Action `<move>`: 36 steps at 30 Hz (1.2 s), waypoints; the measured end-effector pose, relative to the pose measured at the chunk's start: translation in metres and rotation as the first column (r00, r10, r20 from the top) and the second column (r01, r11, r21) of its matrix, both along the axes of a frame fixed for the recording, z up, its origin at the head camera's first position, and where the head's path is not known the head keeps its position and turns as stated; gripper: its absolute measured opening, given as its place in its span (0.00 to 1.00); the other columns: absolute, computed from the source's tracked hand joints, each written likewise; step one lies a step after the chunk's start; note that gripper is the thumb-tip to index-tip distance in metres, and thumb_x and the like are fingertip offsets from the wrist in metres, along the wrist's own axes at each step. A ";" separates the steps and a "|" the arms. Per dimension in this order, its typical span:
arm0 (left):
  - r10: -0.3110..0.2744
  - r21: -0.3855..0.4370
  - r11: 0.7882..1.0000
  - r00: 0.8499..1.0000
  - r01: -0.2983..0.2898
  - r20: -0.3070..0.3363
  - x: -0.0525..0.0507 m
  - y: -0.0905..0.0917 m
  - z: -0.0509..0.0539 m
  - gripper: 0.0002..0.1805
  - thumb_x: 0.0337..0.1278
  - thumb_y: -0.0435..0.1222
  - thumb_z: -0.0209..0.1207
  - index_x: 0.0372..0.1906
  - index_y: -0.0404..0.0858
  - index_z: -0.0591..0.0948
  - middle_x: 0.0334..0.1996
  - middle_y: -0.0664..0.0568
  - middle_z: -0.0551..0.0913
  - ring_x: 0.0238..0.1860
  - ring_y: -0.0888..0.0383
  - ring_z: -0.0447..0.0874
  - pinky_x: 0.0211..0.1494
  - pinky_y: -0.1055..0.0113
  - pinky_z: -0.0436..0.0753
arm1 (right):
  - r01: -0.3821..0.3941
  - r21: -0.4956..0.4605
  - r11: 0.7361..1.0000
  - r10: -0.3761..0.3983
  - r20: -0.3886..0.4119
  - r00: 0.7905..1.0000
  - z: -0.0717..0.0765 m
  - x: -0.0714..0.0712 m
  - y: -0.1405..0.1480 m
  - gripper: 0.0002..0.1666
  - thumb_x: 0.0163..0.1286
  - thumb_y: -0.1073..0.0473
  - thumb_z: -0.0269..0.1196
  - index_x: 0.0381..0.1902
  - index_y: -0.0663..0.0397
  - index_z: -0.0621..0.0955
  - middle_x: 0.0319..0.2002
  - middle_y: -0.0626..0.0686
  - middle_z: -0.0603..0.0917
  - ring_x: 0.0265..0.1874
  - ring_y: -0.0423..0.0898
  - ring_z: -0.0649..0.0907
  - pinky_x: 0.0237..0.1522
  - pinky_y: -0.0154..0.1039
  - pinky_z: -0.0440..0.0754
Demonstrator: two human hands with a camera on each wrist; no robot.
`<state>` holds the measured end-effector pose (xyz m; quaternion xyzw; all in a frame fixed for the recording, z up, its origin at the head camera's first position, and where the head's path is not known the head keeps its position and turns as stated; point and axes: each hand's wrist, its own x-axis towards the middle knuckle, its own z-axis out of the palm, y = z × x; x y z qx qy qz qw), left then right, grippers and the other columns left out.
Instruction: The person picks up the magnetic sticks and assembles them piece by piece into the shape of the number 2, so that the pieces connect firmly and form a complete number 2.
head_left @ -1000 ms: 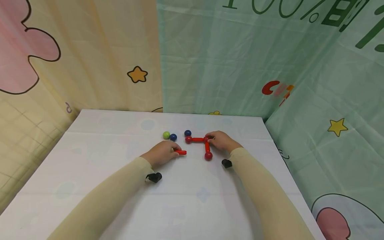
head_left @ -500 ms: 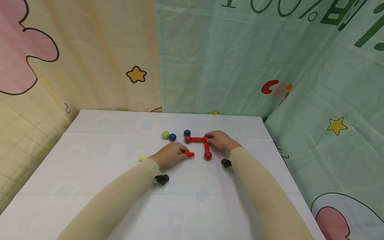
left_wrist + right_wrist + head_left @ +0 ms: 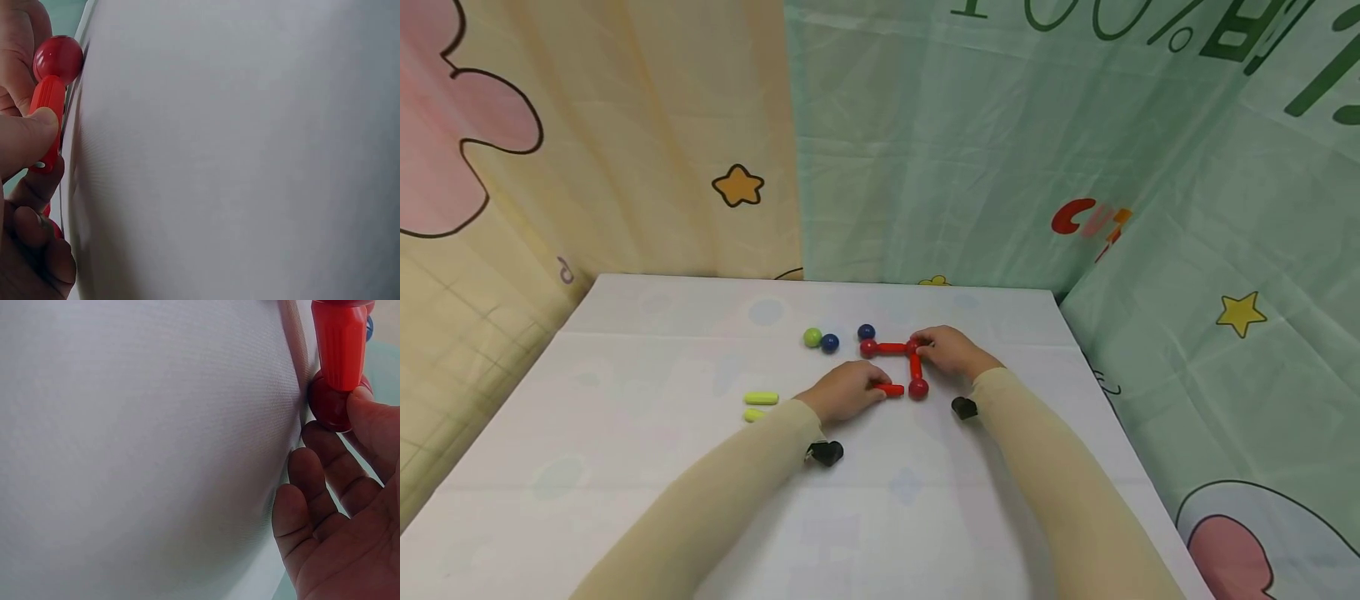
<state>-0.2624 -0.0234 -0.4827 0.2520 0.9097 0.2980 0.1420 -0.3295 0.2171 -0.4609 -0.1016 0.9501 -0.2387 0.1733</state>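
My left hand (image 3: 844, 392) pinches a short red rod (image 3: 892, 390) between thumb and fingers, its free end pointing right. Just beyond that end is a red ball (image 3: 918, 389); whether they touch, I cannot tell. My right hand (image 3: 955, 353) holds the corner ball (image 3: 328, 403) of an L-shaped red piece between thumb and forefinger. One fixed rod (image 3: 892, 348) runs left from that corner to another red ball (image 3: 868, 348). A second fixed rod (image 3: 915, 367) comes toward me, ending at the near ball. Against the left red ball sits a dark blue ball (image 3: 866, 332).
On the white-covered table (image 3: 625, 450), a green ball (image 3: 812, 337) and a blue ball (image 3: 830, 343) lie side by side. Two yellow-green rods (image 3: 762, 398) lie left of my left forearm, one partly hidden by the sleeve. Printed curtains stand behind and at the sides.
My left hand has moved right with the red rod, up close to the near red ball. The yellow-green rods have come into sight behind it. My right hand keeps its hold on the corner ball.
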 end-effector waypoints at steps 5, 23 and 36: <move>-0.005 -0.010 1.000 1.000 0.004 -0.015 -0.001 0.007 -0.001 0.14 0.74 0.42 0.63 0.58 0.45 0.87 0.51 0.56 0.88 0.51 0.55 0.82 0.67 0.54 0.80 | -0.002 -0.008 1.000 0.002 0.007 1.000 0.002 0.001 0.000 0.24 0.81 0.57 0.60 0.72 0.50 0.79 0.65 0.56 0.83 0.66 0.56 0.78 0.74 0.55 0.74; 0.021 -0.021 1.000 1.000 -0.021 -0.011 -0.003 0.010 -0.003 0.14 0.73 0.41 0.65 0.58 0.46 0.87 0.52 0.55 0.86 0.52 0.55 0.81 0.68 0.53 0.79 | 0.008 -0.014 1.000 -0.008 0.016 1.000 0.002 0.001 -0.001 0.24 0.81 0.56 0.60 0.72 0.50 0.79 0.64 0.56 0.83 0.66 0.56 0.78 0.74 0.55 0.74; 0.073 0.018 0.997 0.997 -0.073 0.031 -0.003 0.010 -0.008 0.14 0.72 0.42 0.65 0.57 0.46 0.88 0.53 0.54 0.85 0.55 0.53 0.80 0.71 0.52 0.78 | 0.019 -0.014 1.000 -0.019 0.024 1.000 0.002 0.001 0.000 0.25 0.81 0.56 0.60 0.73 0.49 0.78 0.66 0.56 0.83 0.67 0.56 0.78 0.75 0.56 0.72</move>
